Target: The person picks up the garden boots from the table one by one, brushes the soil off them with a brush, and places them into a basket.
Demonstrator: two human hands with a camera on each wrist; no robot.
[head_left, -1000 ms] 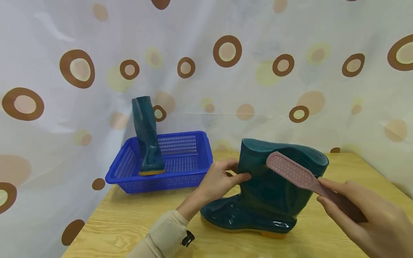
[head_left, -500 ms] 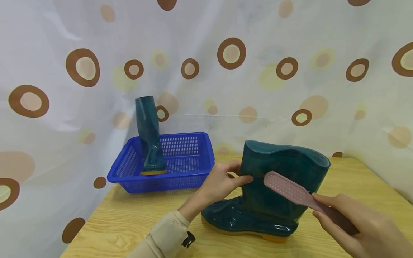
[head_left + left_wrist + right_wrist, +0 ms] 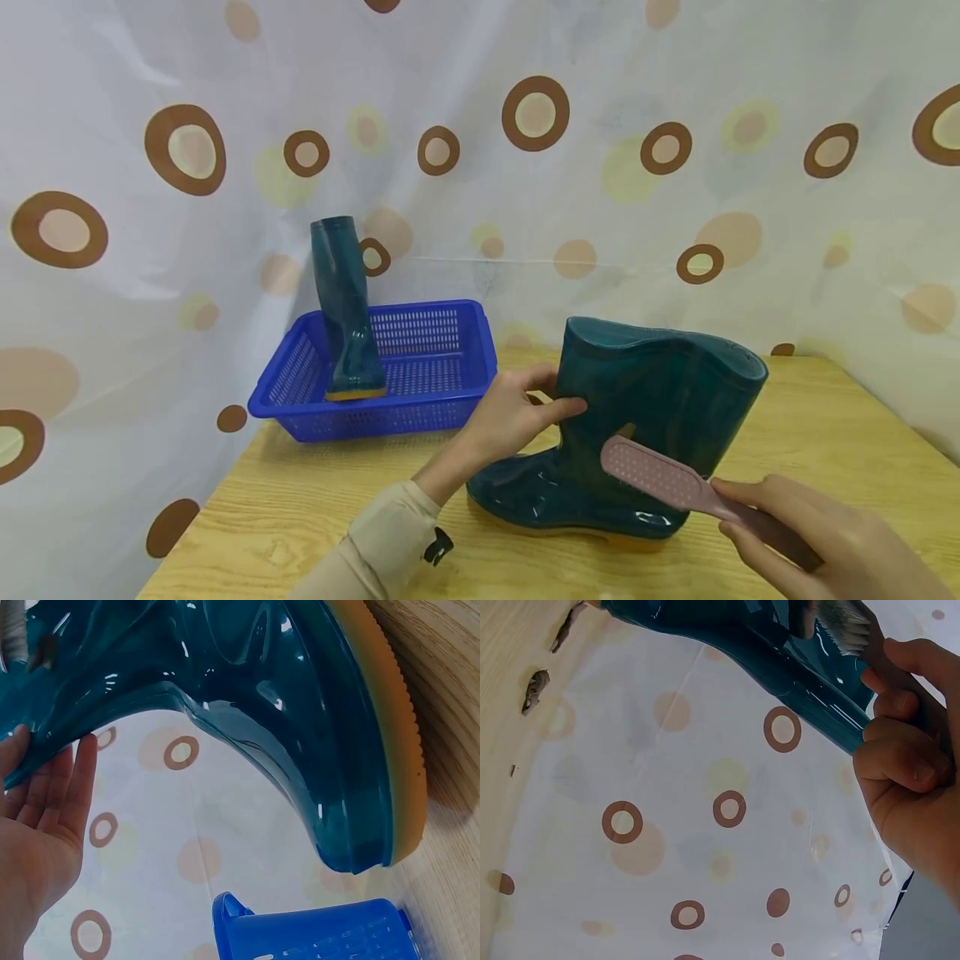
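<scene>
A dark teal rubber boot (image 3: 645, 392) with an orange-yellow sole stands on the wooden table, toe to the left. My left hand (image 3: 517, 417) grips the front of its shaft, thumb on the near side and fingers behind. A pink-brown scrubbing brush (image 3: 660, 475) lies across the lower shaft, its handle held in my right hand (image 3: 817, 525). Pale bristles (image 3: 844, 626) face the boot in the right wrist view. Just above the brush head, a small brown smear (image 3: 628, 431) marks the shaft; the left wrist view shows this smear (image 3: 43, 652) beside the bristles.
A blue perforated plastic basket (image 3: 375, 425) stands at the back left, holding a second teal boot (image 3: 345, 300) upright. Dark clumps of dirt (image 3: 535, 691) lie on the table beyond the boot. A white dotted curtain (image 3: 480, 200) hangs behind.
My right hand has moved the brush down the boot's shaft, from near the top to the ankle. The brown smear now shows above it. My left hand keeps its grip.
</scene>
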